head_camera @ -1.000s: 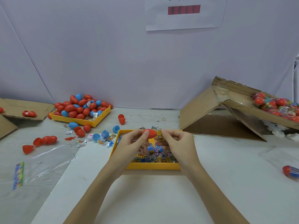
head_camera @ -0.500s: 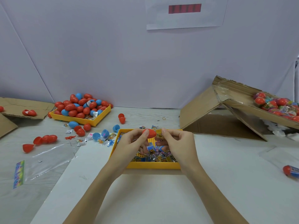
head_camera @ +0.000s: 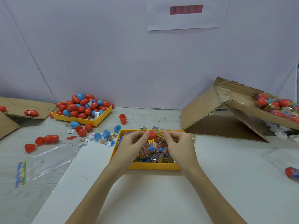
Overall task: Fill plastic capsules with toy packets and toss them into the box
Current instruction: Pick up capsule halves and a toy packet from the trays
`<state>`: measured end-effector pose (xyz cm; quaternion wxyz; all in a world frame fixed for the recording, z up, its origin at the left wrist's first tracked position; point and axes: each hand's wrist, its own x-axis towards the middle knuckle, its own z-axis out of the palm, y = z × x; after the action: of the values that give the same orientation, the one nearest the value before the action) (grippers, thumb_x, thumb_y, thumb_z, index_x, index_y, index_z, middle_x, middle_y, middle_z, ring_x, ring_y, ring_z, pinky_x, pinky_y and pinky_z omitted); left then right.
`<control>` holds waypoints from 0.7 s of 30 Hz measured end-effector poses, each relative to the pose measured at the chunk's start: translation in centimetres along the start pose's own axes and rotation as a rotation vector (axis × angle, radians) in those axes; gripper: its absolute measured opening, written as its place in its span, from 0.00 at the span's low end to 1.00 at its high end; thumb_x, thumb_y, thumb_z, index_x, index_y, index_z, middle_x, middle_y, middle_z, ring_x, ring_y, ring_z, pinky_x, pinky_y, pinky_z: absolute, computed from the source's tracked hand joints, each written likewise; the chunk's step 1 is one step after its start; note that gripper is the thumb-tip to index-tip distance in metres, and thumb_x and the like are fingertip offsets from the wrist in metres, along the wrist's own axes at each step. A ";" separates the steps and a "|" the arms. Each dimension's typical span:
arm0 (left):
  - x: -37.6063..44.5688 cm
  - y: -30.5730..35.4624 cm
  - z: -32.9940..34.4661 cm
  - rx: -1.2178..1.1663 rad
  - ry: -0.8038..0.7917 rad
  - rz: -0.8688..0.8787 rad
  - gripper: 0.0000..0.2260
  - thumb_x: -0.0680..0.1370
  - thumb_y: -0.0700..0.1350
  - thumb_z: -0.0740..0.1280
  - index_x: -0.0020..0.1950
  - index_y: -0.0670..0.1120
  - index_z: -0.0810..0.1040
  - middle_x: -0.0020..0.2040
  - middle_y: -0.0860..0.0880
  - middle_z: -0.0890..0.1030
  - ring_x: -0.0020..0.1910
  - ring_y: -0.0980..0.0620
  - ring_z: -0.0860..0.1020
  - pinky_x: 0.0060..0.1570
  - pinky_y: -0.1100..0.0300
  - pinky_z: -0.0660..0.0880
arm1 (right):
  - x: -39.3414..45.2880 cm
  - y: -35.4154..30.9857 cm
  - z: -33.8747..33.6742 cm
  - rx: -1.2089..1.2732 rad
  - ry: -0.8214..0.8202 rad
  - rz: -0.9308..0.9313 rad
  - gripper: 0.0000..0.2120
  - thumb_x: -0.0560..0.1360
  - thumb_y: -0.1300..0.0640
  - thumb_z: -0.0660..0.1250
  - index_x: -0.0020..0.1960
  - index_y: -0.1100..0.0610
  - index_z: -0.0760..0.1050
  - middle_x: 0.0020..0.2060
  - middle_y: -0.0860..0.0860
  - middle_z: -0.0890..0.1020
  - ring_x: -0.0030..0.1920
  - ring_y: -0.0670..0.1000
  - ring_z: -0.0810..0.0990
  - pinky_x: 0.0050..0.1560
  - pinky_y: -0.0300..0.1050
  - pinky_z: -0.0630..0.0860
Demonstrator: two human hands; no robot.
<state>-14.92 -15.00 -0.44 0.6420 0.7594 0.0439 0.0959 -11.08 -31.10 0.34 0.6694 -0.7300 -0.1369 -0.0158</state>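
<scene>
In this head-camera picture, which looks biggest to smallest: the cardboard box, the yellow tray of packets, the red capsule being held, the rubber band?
1. Cardboard box
2. Yellow tray, though it sits nearer the camera
3. Red capsule
4. Rubber band, smallest, though farther off

Our left hand (head_camera: pixel 131 143) and right hand (head_camera: pixel 176 144) meet over the packet tray (head_camera: pixel 153 166), with a capsule half (head_camera: pixel 152 135) between them. Far left of our left hand sits the capsule tray (head_camera: pixel 103 116); loose capsules (head_camera: pixel 81 130) lie nearer it. The cardboard box (head_camera: pixel 242 102) stands right of our right hand.
</scene>
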 end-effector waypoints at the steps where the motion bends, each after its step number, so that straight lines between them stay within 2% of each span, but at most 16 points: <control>1: 0.0 0.0 0.0 0.003 -0.002 -0.002 0.16 0.81 0.57 0.64 0.57 0.46 0.82 0.37 0.50 0.82 0.36 0.53 0.79 0.42 0.59 0.79 | 0.0 0.0 0.0 -0.016 0.006 -0.005 0.13 0.84 0.54 0.65 0.43 0.44 0.82 0.35 0.46 0.87 0.34 0.46 0.87 0.30 0.34 0.77; 4: 0.1 -0.1 0.0 0.006 -0.006 -0.001 0.14 0.82 0.56 0.63 0.56 0.47 0.82 0.37 0.50 0.82 0.35 0.54 0.80 0.41 0.60 0.79 | 0.1 0.1 -0.1 -0.054 0.012 -0.009 0.14 0.84 0.53 0.63 0.43 0.43 0.81 0.35 0.46 0.87 0.34 0.46 0.86 0.31 0.34 0.78; 7: 0.1 -0.2 -0.1 0.017 -0.009 0.000 0.15 0.80 0.57 0.64 0.57 0.49 0.82 0.37 0.48 0.82 0.36 0.53 0.80 0.43 0.57 0.80 | 0.1 0.3 0.0 -0.086 0.008 -0.022 0.14 0.84 0.53 0.63 0.43 0.43 0.81 0.35 0.45 0.87 0.35 0.45 0.86 0.34 0.35 0.79; 10: 0.1 -0.2 -0.1 0.013 -0.012 0.003 0.17 0.78 0.60 0.65 0.57 0.50 0.82 0.38 0.49 0.83 0.36 0.53 0.80 0.43 0.58 0.80 | 0.1 0.6 0.0 -0.121 0.011 -0.037 0.13 0.84 0.53 0.65 0.44 0.49 0.84 0.37 0.46 0.87 0.38 0.45 0.87 0.38 0.41 0.82; 12: 0.1 -0.2 -0.1 0.017 -0.011 0.005 0.17 0.78 0.60 0.65 0.57 0.50 0.82 0.37 0.50 0.83 0.36 0.54 0.80 0.42 0.61 0.80 | 0.1 0.8 0.1 -0.138 0.014 -0.049 0.12 0.83 0.52 0.66 0.48 0.53 0.86 0.37 0.46 0.87 0.39 0.45 0.87 0.39 0.41 0.82; 15: 0.1 -0.3 -0.1 0.019 0.002 0.013 0.14 0.79 0.59 0.64 0.56 0.53 0.83 0.37 0.49 0.83 0.36 0.55 0.81 0.42 0.63 0.80 | 0.1 0.9 0.3 -0.099 0.002 -0.057 0.10 0.82 0.52 0.68 0.48 0.54 0.87 0.38 0.47 0.87 0.40 0.48 0.87 0.39 0.46 0.83; 19: 0.0 -0.1 -0.1 -0.010 0.020 -0.021 0.17 0.76 0.63 0.65 0.57 0.56 0.83 0.39 0.45 0.86 0.39 0.53 0.84 0.45 0.63 0.81 | 0.2 0.4 0.3 0.010 -0.019 0.020 0.15 0.82 0.46 0.66 0.48 0.53 0.86 0.37 0.49 0.87 0.37 0.51 0.87 0.35 0.41 0.82; 21: -0.1 0.0 -0.2 -0.023 0.018 -0.021 0.16 0.76 0.60 0.67 0.60 0.55 0.83 0.42 0.47 0.87 0.42 0.51 0.85 0.48 0.62 0.81 | 0.2 0.4 0.2 0.018 -0.043 0.013 0.11 0.80 0.48 0.69 0.49 0.54 0.86 0.38 0.49 0.88 0.38 0.52 0.87 0.37 0.42 0.83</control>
<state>-15.09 -14.81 -0.42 0.6511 0.7507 0.0566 0.0965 -10.80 -30.90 -0.03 0.6731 -0.7249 -0.1465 0.0055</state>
